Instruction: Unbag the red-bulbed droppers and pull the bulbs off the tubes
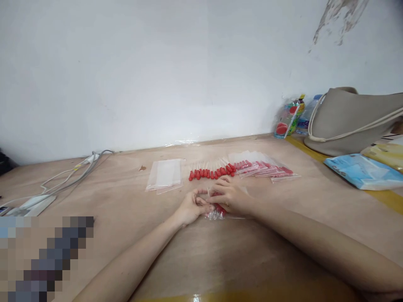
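Both my hands meet at the middle of the wooden table. My left hand is closed in a pinch on the edge of a small clear plastic bag holding red-bulbed droppers. My right hand is curled over the same bag, fingers pressed on it. Just beyond my hands lies a row of loose red-bulbed droppers. To its right is a fanned pile of filled bags. A stack of empty clear bags lies to the left of the row.
White cables and a power strip lie at the far left. A beige bag, drink bottles and a blue tissue pack stand at the right against the white wall. A blurred patch covers the lower left corner.
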Motion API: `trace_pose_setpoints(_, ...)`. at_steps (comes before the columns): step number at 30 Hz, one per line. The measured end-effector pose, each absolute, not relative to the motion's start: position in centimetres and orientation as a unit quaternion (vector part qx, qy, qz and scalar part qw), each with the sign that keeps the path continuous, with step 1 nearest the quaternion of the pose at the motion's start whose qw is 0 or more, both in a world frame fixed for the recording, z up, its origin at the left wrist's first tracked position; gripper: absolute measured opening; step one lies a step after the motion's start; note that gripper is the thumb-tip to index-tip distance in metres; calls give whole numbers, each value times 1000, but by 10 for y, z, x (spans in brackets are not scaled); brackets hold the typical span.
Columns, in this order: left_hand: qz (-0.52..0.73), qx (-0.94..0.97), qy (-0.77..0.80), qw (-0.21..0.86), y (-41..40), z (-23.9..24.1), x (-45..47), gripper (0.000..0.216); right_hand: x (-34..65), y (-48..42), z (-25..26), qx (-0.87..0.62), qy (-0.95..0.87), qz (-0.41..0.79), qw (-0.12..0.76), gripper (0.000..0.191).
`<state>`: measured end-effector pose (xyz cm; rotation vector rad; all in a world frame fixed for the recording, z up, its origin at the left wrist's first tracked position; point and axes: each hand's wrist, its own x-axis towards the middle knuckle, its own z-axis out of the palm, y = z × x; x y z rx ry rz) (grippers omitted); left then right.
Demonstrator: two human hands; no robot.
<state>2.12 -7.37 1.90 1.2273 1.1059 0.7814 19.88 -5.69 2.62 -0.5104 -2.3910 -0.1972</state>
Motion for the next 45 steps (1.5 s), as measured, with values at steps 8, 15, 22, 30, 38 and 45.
trace_pose_setpoints(8, 318, 543, 473, 616, -74, 20, 20, 74, 203, -53, 15, -165, -918, -108, 345, 21)
trace_pose_setpoints(15, 335, 525, 459, 634, -76, 26, 23, 46, 203, -53, 12, -187, -917, -147, 320, 20)
trace_pose_setpoints(22, 358, 614, 512, 483, -76, 10, 30, 20, 203, -56, 15, -172, -930, -158, 284, 18)
trace_pose_setpoints(30, 413, 645, 536, 355, -69, 2, 19, 17, 209, -59, 20, -203, -905, -97, 361, 14)
trace_pose_setpoints(38, 344, 763, 500, 222, -79, 6, 17, 18, 235, -70, 20, -314, -878, 33, 360, 10)
trace_pose_setpoints(45, 291, 811, 464, 208, -78, 16, 16, 20, 260, -86, 8, -426, -849, 96, 297, 20)
